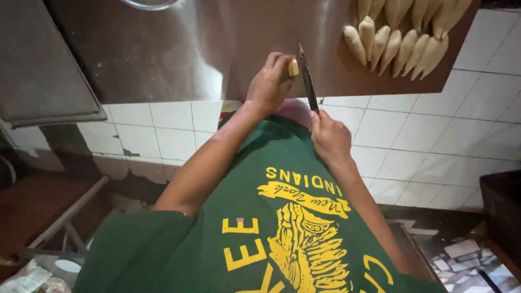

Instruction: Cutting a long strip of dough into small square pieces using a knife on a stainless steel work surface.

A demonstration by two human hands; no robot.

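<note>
The person stands at the near edge of a brown metal surface [179,49], looking down over a green shirt with yellow print [271,233]. The left hand [268,84] rests at that near edge with its fingers curled shut around a small pale yellow piece of dough [293,68], pinched at the fingertips. Just beside it, the right hand [328,135] is closed around the handle of a knife [307,78], whose dark blade points away from the body and stands on edge right next to the piece, almost touching it. The right hand itself hangs off the surface, over the white tiled front [412,141] below the edge.

Toward the far right corner, well apart from the hands, a row of pale shaped dough pieces [396,49] lies side by side, with more behind them. At the far edge the rim of a metal bowl [149,4] shows.
</note>
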